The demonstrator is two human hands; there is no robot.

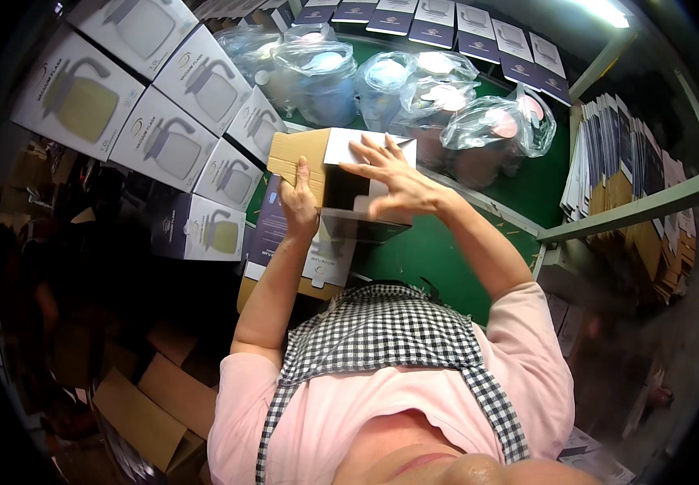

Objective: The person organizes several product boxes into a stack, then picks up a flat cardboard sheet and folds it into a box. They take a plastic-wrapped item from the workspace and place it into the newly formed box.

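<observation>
A small printed box (307, 144) stands opened on the green work table (438, 263), with its brown inner flap folded out and a dark hollow inside. My left hand (299, 202) grips the box at its left side, thumb up against the brown cardboard. Across the white flap at the top right lies my right hand (402, 178), its fingers spread and partly blurred; it grasps nothing. Under my left forearm rests a flat printed carton (265, 234), white and dark blue. The inside of the opened box is too dark to make out.
Printed boxes (155, 141) are stacked at the left. Several plastic-wrapped jugs (317, 81) stand at the back, before a row of boxes (434, 24). Flattened cartons (608, 153) fill a rack at the right, behind a metal rail (640, 212). An open brown carton (143, 408) sits lower left.
</observation>
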